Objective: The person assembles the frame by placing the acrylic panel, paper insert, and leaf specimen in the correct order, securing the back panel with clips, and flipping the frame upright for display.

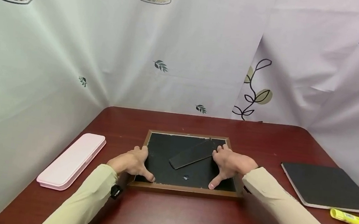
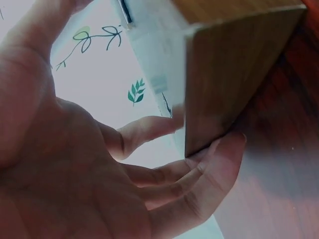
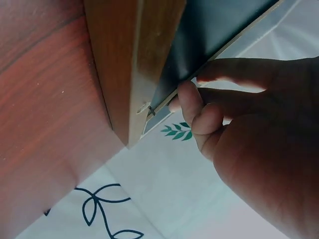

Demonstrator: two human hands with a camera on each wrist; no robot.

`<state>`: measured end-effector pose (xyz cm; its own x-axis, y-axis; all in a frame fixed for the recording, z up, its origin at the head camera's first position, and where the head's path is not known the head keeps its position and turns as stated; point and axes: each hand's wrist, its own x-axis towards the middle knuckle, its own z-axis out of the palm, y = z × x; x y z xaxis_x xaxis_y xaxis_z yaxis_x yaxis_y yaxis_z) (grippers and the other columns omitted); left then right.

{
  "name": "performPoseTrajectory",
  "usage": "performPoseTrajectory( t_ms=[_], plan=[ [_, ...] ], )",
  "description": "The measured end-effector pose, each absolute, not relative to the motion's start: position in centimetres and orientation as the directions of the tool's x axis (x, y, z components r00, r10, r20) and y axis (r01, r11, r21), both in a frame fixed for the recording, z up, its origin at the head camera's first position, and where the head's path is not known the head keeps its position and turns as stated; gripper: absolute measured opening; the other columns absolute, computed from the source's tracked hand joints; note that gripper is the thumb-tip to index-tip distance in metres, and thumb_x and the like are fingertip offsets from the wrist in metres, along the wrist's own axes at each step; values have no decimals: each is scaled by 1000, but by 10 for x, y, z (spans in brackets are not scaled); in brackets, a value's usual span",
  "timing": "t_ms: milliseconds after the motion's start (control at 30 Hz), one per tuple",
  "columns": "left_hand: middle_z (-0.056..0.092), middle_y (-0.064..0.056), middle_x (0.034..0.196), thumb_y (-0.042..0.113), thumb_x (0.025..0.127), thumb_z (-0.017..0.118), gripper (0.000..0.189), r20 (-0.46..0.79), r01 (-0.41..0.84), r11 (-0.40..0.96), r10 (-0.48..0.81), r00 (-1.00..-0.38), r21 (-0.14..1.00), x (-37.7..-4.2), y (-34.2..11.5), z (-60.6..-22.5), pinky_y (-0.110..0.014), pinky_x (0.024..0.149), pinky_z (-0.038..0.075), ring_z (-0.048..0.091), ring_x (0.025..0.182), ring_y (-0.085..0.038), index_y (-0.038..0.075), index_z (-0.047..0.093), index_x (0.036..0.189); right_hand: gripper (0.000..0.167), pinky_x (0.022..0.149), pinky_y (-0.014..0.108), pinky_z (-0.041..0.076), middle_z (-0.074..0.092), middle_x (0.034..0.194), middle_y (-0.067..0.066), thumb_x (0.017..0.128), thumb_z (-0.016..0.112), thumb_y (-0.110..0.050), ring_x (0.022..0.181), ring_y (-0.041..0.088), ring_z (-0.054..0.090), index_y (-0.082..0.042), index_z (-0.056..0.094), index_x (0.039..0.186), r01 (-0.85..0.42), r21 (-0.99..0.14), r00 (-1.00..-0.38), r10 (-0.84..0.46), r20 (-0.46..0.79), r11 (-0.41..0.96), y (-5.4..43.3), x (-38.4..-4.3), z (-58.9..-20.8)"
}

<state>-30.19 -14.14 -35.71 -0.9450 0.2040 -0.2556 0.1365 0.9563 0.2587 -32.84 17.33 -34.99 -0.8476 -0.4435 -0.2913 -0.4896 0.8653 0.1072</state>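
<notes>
A picture frame (image 1: 184, 189) with a brown wooden rim lies face down on the table. Its black backing board (image 1: 165, 145) carries a slanted stand flap (image 1: 191, 157) and a small shiny piece (image 1: 186, 177). My left hand (image 1: 132, 160) grips the left side, thumb at the near corner; in the left wrist view its fingers curl against the frame's wooden edge (image 2: 229, 74). On the right side my right hand (image 1: 228, 163) holds the frame, thumb over the board. The right wrist view shows bent fingers (image 3: 192, 102) at the board's edge, near a small metal tab (image 3: 145, 108).
A pale pink case (image 1: 72, 160) lies to the left. At the right are a black-covered notebook (image 1: 330, 186) and a yellow marker-like stick (image 1: 354, 220). A white printed curtain (image 1: 187, 46) hangs behind the dark red table (image 1: 174, 218).
</notes>
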Motion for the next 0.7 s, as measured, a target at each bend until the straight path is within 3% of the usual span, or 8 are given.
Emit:
performPoseTrajectory(
  t_ms=[233, 367, 567, 700],
  plan=[
    [49, -27, 120, 47, 59, 93, 102, -217, 122, 952, 187, -958, 279, -300, -141, -359, -48, 93, 49, 56, 105, -36, -9, 41, 127, 121, 101, 49, 47, 54, 136, 28, 58, 83, -74, 120, 39, 46, 9, 50, 140, -489, 87, -846, -449, -288, 868, 174, -330, -350],
    [48, -28, 124, 47, 61, 93, 104, -224, 117, 950, 186, -957, 289, -302, -141, -358, -49, 94, 49, 55, 108, -37, -9, 39, 129, 108, 104, 49, 46, 56, 138, 24, 64, 85, -67, 126, 39, 46, 6, 54, 138, -493, -28, -835, -482, -265, 870, 185, -340, -344],
    [49, -26, 121, 47, 60, 94, 100, -242, 129, 947, 204, -949, 293, -303, -141, -360, -49, 92, 50, 57, 104, -35, -6, 41, 127, 44, 100, 49, 48, 65, 131, 12, 81, 84, -21, 123, 34, 51, -13, 73, 123, -549, -193, -808, -575, -129, 814, 218, -364, -341],
    [48, -25, 119, 46, 61, 93, 98, -235, 137, 944, 212, -948, 299, -303, -142, -361, -49, 92, 50, 57, 103, -34, -5, 41, 127, 49, 83, 37, 53, 68, 122, 6, 77, 80, 2, 101, 24, 59, -21, 76, 119, -591, -272, -774, -629, -75, 759, 236, -378, -344]
  ],
)
